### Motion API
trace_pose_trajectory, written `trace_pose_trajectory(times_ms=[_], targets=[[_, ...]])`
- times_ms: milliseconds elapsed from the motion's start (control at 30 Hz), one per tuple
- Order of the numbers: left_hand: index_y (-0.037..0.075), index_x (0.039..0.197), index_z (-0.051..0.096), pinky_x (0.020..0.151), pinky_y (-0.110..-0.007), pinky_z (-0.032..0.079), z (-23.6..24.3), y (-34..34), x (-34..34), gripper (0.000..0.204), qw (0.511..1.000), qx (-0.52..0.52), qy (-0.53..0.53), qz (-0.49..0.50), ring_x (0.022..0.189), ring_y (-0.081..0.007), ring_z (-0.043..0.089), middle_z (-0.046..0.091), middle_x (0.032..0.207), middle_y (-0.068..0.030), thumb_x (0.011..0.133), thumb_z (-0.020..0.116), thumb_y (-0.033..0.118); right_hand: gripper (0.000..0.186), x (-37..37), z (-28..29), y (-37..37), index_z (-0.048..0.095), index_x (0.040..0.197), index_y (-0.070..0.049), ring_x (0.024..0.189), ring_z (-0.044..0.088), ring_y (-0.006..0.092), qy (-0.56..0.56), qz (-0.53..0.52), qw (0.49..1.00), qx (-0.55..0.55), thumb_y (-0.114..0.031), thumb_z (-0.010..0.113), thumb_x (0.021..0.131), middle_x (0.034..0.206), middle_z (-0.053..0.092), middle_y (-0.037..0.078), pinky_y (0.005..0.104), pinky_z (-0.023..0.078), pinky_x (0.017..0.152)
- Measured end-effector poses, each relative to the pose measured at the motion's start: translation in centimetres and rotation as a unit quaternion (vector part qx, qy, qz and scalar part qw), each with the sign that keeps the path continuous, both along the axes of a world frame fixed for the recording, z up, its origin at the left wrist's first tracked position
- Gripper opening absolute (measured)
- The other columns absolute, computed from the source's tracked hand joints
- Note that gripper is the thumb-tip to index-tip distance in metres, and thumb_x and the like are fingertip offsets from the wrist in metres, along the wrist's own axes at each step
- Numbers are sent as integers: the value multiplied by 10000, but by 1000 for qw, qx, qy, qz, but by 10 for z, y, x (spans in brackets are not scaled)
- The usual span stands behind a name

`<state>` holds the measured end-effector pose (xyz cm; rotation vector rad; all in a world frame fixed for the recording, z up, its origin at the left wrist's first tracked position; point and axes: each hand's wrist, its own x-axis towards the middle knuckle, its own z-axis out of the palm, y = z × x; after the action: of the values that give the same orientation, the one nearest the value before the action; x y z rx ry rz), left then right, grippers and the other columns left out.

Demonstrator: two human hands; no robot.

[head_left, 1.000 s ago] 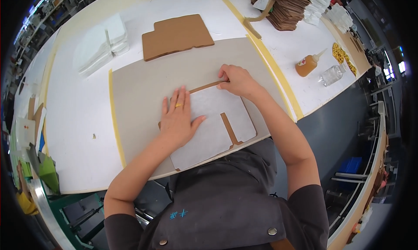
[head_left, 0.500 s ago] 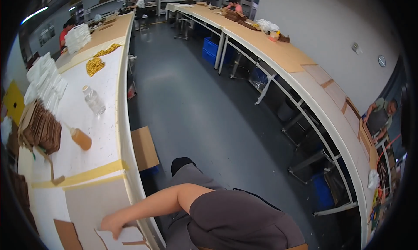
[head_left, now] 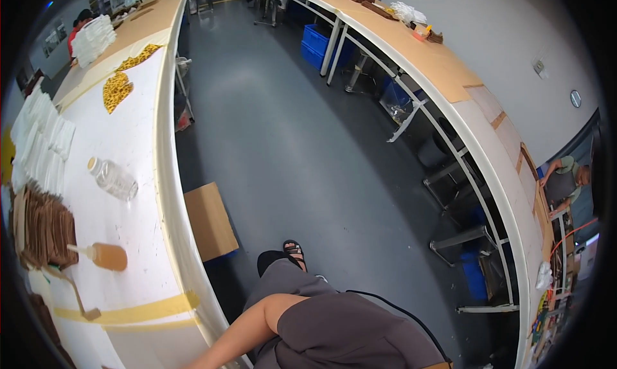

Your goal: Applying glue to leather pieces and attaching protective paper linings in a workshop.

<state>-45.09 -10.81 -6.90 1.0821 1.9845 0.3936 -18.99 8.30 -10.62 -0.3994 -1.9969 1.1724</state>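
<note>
My left forearm (head_left: 241, 333) reaches down over the edge of the white-topped table (head_left: 138, 240) on the left. The hand at its end lies below the lower edge of the picture, so what it touches is hidden. Nearest the forearm is a grey sheet (head_left: 151, 346) beside a yellow tape strip (head_left: 141, 313). Farther along lie a squeeze bottle (head_left: 109, 256) of amber liquid with a pale nozzle, on its side, and a clear bottle (head_left: 116, 179) with a tan cap. My right hand is out of view.
Stacked brown pieces (head_left: 45, 227) and white bundles (head_left: 42, 134) line the table's left side, with yellow patterned cloth (head_left: 117, 92) beyond. A cardboard piece (head_left: 212, 221) stands by the table. Across the grey aisle (head_left: 276, 157), a person (head_left: 565, 186) is at the long right-hand table (head_left: 475, 137).
The view has shifted, sliding the table things lower. My left hand, earlier resting on a white piece with brown edging, has left the picture along with that piece.
</note>
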Motion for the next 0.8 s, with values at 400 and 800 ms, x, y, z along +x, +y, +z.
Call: trace_pose_trajectory(times_ms=[400, 800], targets=[[5, 1163, 669, 788, -304, 453, 90, 203, 187, 337, 969, -93, -110, -203, 830, -143, 579, 673, 922, -75, 885, 726, 185, 315, 253, 90, 37, 680, 1011, 27, 930, 644, 431, 47, -214, 959, -177, -225, 631, 828, 966, 675, 282, 508, 501, 818], [81, 1139, 632, 576, -228, 380, 127, 243, 666, 234, 836, -277, -226, -416, 651, -66, 474, 551, 767, 36, 920, 673, 150, 449, 612, 108, -144, 578, 1234, 11, 1172, 566, 345, 75, -547, 745, -375, -275, 628, 890, 1234, 593, 235, 425, 457, 994]])
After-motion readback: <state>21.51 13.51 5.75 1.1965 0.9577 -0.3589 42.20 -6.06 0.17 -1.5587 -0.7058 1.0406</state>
